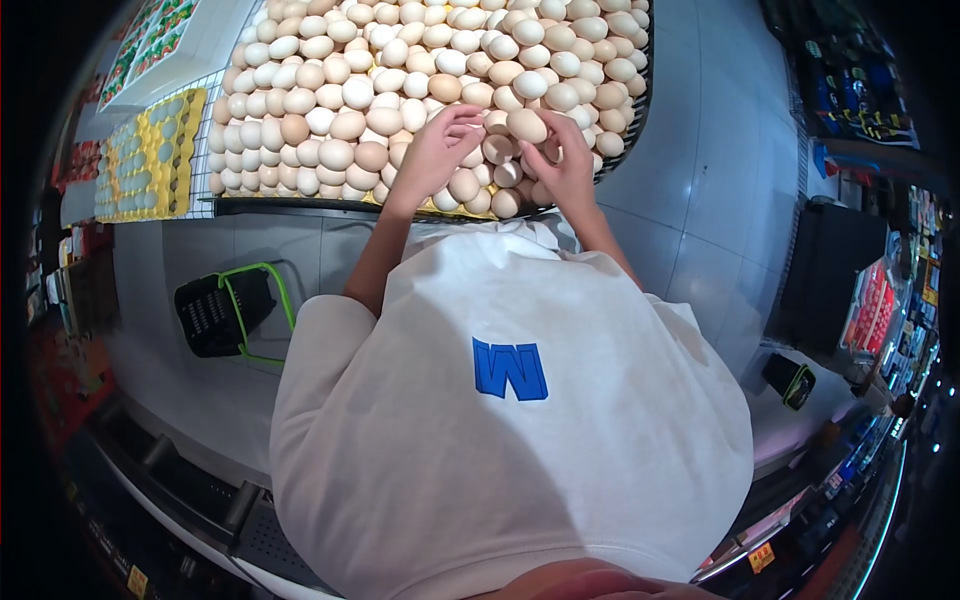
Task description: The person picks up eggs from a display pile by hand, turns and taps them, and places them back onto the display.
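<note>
A wide display of loose brown and cream eggs (345,100) is piled in layers in front of me. In my right hand (565,165) is a light brown egg (527,125), held between thumb and fingers just above the pile near its front right corner. My left hand (436,155) hovers over the eggs to the left of it, fingers bent and apart from the thumb, with nothing visible in it. Between the two hands, several eggs sit lower in a hollow, and a bit of yellow egg tray (478,203) shows at the front edge.
Yellow trays of pale bluish eggs (150,160) stand at the left behind a wire divider (207,140). A black shopping basket with a green handle (225,312) is on the floor to the left. Shelves of packaged goods (860,90) line the right side.
</note>
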`<move>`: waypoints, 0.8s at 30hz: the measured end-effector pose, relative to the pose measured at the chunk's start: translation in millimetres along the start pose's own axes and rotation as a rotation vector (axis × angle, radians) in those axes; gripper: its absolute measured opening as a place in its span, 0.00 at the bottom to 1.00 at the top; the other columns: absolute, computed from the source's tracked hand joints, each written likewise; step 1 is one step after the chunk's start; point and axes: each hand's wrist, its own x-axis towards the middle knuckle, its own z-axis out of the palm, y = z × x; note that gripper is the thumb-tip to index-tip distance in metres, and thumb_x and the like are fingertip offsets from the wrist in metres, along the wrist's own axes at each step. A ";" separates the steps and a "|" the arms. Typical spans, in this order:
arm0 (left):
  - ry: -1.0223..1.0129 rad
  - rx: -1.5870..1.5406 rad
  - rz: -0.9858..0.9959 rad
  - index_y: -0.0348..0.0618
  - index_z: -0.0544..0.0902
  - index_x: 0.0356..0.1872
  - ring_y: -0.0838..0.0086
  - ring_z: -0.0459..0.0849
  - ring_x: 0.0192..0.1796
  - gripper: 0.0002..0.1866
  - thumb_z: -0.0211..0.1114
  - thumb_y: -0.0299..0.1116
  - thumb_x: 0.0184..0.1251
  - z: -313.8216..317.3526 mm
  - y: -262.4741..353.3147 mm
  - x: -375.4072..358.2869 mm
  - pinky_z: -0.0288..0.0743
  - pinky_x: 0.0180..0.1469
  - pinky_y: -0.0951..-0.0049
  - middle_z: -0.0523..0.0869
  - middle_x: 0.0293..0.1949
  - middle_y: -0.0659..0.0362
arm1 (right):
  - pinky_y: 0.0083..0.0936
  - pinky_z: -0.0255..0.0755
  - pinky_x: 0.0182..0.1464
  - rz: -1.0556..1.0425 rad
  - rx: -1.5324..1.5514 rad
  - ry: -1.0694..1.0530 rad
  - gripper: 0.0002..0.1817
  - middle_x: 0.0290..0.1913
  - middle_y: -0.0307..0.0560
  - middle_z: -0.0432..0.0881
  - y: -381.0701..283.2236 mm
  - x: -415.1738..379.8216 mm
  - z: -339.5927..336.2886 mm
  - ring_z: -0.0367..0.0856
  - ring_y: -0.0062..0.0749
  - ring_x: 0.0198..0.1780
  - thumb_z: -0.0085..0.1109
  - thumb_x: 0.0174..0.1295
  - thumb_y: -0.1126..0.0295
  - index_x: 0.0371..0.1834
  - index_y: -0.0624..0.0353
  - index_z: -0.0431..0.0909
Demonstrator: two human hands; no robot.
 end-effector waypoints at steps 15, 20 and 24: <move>0.306 0.671 0.175 0.36 0.82 0.50 0.64 0.86 0.48 0.13 0.65 0.30 0.68 -35.5 14.2 -42.5 0.78 0.51 0.67 0.86 0.44 0.50 | 0.29 0.78 0.42 0.193 -0.140 0.018 0.23 0.42 0.48 0.82 17.5 -49.9 -16.0 0.82 0.36 0.40 0.73 0.53 0.70 0.52 0.60 0.78; 0.250 0.942 0.287 0.37 0.82 0.46 0.56 0.82 0.49 0.11 0.65 0.29 0.65 -43.2 20.9 -47.8 0.75 0.54 0.59 0.85 0.45 0.51 | 0.32 0.78 0.45 0.231 -0.146 0.008 0.23 0.43 0.50 0.82 16.8 -53.7 -10.5 0.83 0.40 0.42 0.73 0.53 0.69 0.52 0.60 0.78; 0.221 0.989 0.327 0.38 0.82 0.45 0.55 0.81 0.50 0.11 0.66 0.29 0.63 -47.7 21.5 -53.0 0.74 0.55 0.57 0.84 0.46 0.52 | 0.35 0.76 0.46 0.146 -0.174 -0.013 0.23 0.43 0.50 0.82 13.1 -52.4 -6.4 0.81 0.44 0.43 0.73 0.51 0.70 0.51 0.60 0.78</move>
